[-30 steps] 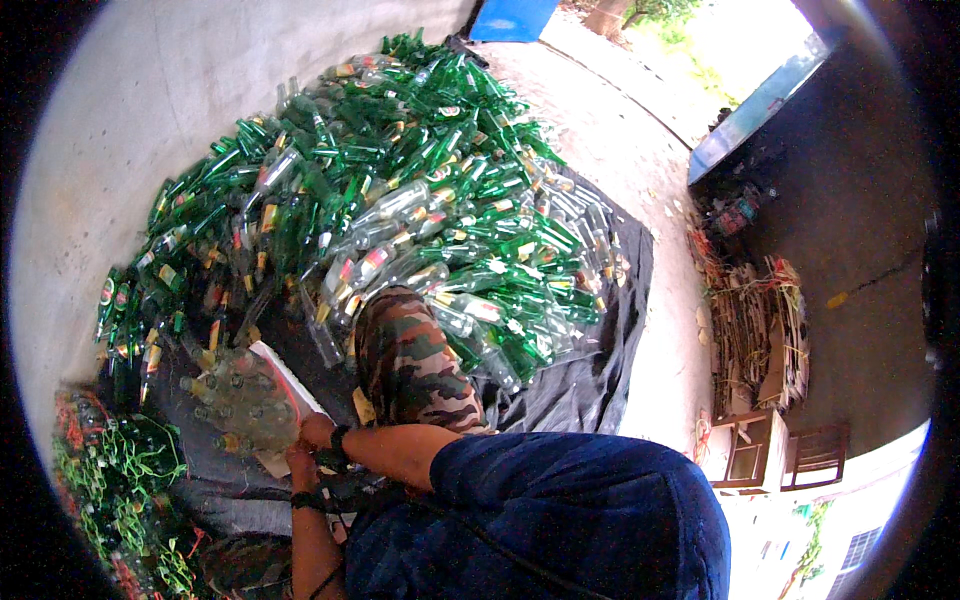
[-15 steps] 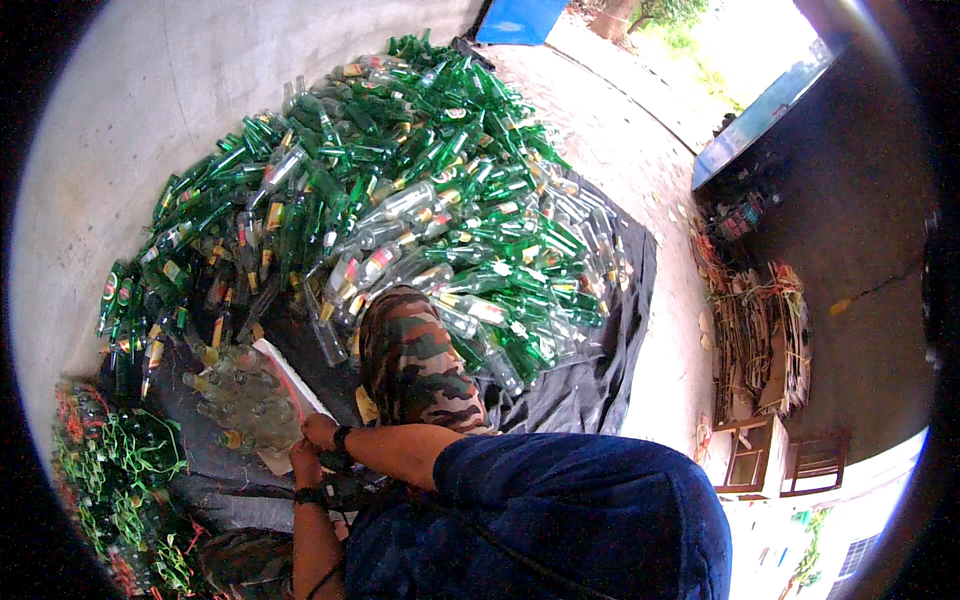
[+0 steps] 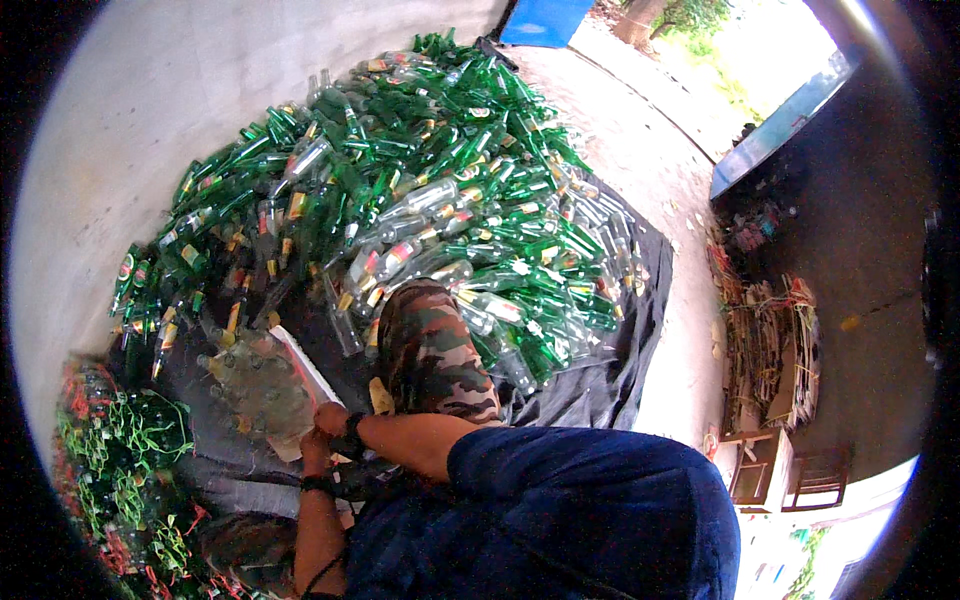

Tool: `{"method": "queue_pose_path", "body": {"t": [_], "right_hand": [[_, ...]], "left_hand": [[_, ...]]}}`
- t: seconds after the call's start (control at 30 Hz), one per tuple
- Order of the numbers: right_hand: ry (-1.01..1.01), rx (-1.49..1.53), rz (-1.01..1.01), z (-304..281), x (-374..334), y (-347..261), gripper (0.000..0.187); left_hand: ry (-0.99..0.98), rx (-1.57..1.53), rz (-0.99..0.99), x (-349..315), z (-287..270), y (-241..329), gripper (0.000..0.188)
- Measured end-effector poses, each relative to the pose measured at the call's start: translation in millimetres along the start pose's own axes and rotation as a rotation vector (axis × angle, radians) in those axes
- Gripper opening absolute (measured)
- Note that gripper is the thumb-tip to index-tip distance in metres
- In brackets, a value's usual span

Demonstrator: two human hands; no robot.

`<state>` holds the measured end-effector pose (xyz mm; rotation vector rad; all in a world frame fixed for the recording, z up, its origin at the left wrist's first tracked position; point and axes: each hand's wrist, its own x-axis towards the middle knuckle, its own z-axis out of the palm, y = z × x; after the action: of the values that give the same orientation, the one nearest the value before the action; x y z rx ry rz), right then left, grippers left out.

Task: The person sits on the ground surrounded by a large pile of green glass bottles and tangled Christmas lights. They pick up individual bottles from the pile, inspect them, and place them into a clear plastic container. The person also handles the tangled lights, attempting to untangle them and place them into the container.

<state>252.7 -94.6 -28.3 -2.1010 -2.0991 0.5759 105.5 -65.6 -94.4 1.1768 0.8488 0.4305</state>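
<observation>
My right hand (image 3: 331, 418) and my left hand (image 3: 315, 448) meet at the near corner of a block of clear glass bottles (image 3: 250, 385) standing close together. Both look closed, fingers bunched; whatever they pinch is too small to make out. Beside the right hand runs a white strip of board (image 3: 303, 362) with a red line, along the block's right side. The block is blurred, and its lower part is hidden. Dark bands circle both my wrists.
A large heap of green and clear bottles (image 3: 400, 170) lies against the pale wall (image 3: 110, 130). Bottles tied with green and red cord (image 3: 130, 430) stand at the left. My camouflage-clad knee (image 3: 435, 345) rises over a black sheet (image 3: 640, 300). Flattened cardboard (image 3: 765, 350) is stacked at right.
My hands have drawn closer together at the block's corner. The whole scene has shifted a little to the right in the picture as my head turned.
</observation>
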Motion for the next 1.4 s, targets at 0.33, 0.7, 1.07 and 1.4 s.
{"method": "queue_pose_path", "body": {"t": [0.33, 0.7, 1.07, 1.4], "right_hand": [[-0.033, 0.117, -0.113, 34.5, 0.2, 34.1, 0.010], [-0.034, 0.103, 0.036, 38.5, -4.4, 34.2, 0.015], [-0.205, 0.481, 0.313, 24.7, -37.4, 38.5, 0.027], [-0.122, 0.036, -0.095, -32.1, -59.3, -0.9, 0.019]], "left_hand": [[-0.101, 0.738, 0.112, -14.2, 29.1, 73.6, 0.023], [0.000, 0.256, -0.005, -2.9, 19.8, 33.2, 0.025], [0.012, 0.548, -0.038, -19.6, 45.4, 88.1, 0.029], [0.127, 0.589, 0.086, -12.7, 25.2, 31.2, 0.031]]}}
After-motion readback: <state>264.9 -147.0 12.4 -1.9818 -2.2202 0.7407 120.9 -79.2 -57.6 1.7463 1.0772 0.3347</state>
